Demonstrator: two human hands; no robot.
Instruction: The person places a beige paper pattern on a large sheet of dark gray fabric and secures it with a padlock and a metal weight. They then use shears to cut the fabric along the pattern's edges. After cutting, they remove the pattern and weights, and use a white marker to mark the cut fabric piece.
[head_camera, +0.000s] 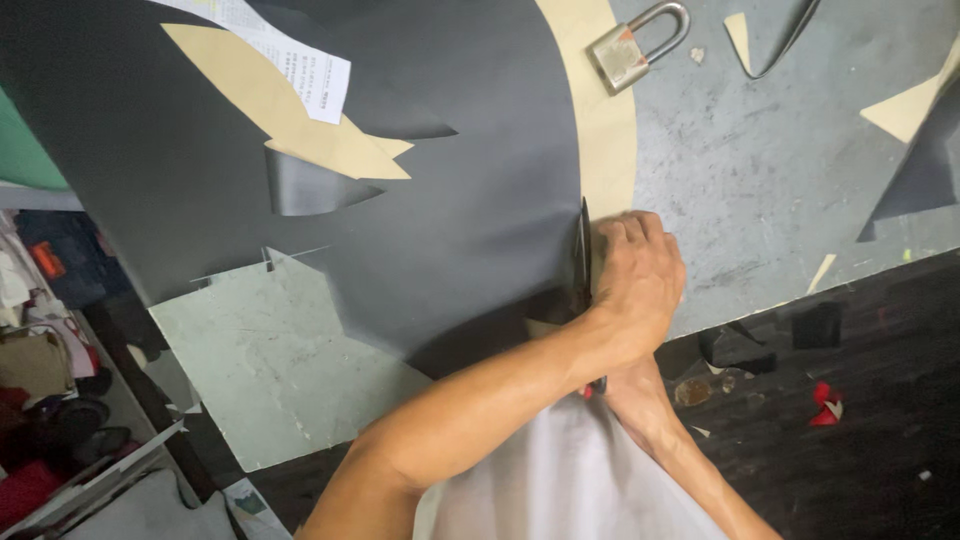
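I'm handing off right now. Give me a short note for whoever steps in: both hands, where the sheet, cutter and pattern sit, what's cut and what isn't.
Left hand: fist pressed down on the cream curved pattern, beside the edge of the black sheet.
Right hand: mostly hidden under the left forearm; it seems to hold the dark blade, which stands along the sheet's right edge.
Padlock: lies on the pattern's far end.
Done: the sheet's right edge follows the pattern's curve; several notches are already cut out of the sheet.
Left: cannot tell how far the cut runs under the hands.

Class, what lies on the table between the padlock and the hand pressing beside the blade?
In the head view, only the curved tan pattern strip lies between padlock and hand.
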